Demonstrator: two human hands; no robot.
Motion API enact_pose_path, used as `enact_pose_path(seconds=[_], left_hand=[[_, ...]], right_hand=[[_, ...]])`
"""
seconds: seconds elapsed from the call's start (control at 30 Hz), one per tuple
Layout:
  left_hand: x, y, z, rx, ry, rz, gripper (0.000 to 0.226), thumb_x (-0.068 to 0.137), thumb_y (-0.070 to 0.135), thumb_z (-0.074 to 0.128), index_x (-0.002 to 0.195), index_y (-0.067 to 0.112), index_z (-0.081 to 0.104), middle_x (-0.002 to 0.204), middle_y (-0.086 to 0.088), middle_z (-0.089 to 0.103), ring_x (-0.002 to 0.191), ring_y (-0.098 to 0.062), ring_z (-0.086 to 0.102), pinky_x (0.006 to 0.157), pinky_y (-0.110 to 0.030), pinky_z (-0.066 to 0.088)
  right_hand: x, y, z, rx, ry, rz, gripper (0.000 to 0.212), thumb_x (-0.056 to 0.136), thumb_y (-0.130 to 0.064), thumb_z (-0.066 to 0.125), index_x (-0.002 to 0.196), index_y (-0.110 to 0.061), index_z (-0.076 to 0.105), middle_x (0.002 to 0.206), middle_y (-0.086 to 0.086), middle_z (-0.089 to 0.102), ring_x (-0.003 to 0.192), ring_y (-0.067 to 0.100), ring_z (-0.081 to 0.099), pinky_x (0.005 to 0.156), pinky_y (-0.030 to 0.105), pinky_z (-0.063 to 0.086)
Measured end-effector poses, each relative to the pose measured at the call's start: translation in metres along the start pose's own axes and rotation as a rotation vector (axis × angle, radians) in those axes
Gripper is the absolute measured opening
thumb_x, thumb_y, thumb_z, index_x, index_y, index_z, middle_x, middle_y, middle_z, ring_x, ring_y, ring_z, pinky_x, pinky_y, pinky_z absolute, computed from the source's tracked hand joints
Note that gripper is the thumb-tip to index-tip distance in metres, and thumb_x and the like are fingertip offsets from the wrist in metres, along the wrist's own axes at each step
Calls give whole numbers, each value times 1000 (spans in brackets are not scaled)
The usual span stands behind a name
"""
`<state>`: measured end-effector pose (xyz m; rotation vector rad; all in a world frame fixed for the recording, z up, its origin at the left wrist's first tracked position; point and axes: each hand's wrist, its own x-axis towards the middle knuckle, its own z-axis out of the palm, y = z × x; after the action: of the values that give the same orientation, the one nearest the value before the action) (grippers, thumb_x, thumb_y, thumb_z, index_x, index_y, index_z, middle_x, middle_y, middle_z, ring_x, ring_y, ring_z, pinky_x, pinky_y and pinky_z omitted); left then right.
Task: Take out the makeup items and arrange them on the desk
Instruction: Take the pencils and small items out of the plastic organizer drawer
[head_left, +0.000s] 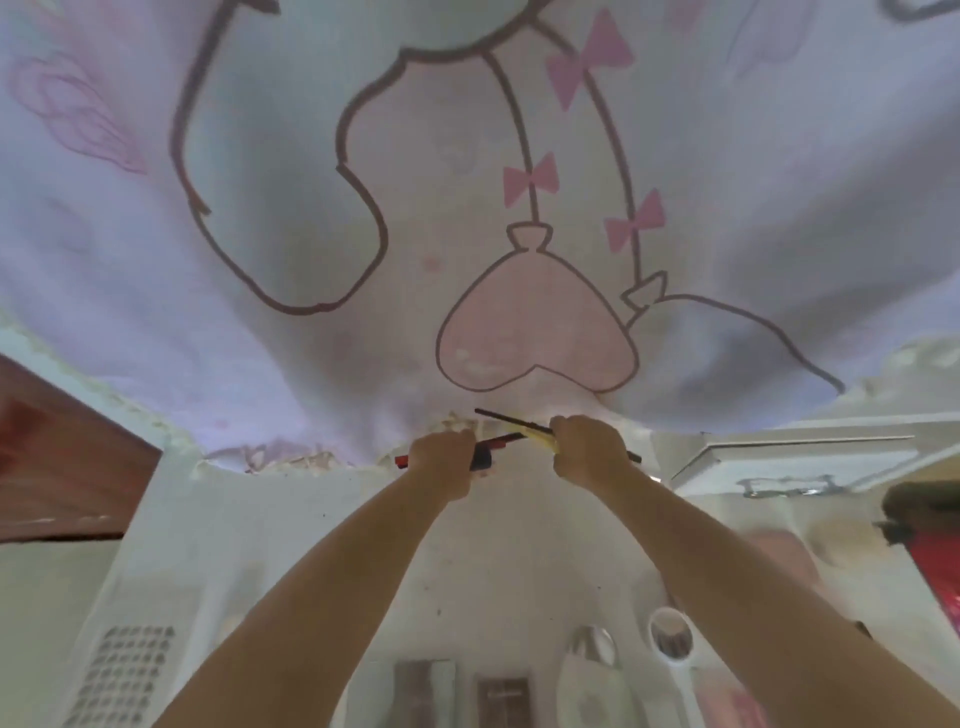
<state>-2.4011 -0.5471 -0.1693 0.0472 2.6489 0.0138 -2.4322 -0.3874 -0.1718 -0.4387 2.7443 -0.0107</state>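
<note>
Both hands far out over the white counter (332, 519), left hand (445, 457) curled on a red-and-black item (480, 460), right hand (589, 452) curled on slim black pencils (501, 417) and something yellow (540, 438): risk of loosely bunched sticks slipping and rolling off.

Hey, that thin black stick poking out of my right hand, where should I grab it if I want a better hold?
Grip the thin black stick on its long bare stretch left of the right hand, coming from above. It lies almost level, and only a short stub shows on the right. The left hand already holds red and black items.
</note>
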Motion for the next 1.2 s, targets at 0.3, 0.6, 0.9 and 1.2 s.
enact_pose_path(seconds=[0.3,0.6,0.9,1.2], left_hand=[[31,-5,52,-138,-110,42,45,86,30,57,123,10,44,123,-9,48,116,-25,45,88,-32,44],[14,-19,52,-41,14,85,70,81,49,59,134,12,33,135,-6,39,127,-26,34,104,-35,29],[-70,-66,14,-5,219,-184,46,95,34,41,134,12,35,136,-9,43,127,-27,40,106,-38,30],[-298,-128,-19,18,450,-791,43,94,34,39,133,14,36,134,-9,41,128,-28,35,102,-40,32]], right_hand=[[19,-1,63,231,-59,149,34,85,-11,47,119,-6,45,116,10,51,107,26,50,83,31,45],[4,-7,62,160,15,41,64,88,-31,50,142,-15,21,141,5,35,131,25,32,107,32,29],[-15,-85,-10,-52,92,-389,61,94,-32,41,145,-17,12,146,7,30,137,27,24,113,39,24],[-127,-252,-112,-202,302,-850,66,91,-50,39,145,-19,14,151,9,17,140,34,11,111,45,18]])
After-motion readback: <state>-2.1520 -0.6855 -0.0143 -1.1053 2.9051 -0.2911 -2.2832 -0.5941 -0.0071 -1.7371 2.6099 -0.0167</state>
